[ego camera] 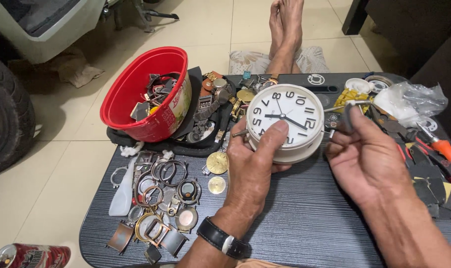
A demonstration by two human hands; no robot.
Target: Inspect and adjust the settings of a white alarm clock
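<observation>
Head view: loose watch cases and rings (158, 198) crowd the left part of the dark tabletop (305, 218), with two brass dials (217, 164) just beside the left wrist. A red bowl (143, 94) at the far left corner, tilted on its side, holds watch parts and straps. Pliers and screwdrivers (434, 149) lie along the right edge beside a clear plastic bag (414, 99). Near the tabletop's middle, the left hand (253, 159) grips a round white clock (285, 121), thumb across its face. The right hand (367, 154) pinches a small metal tool (352, 106) beside the clock's rim.
</observation>
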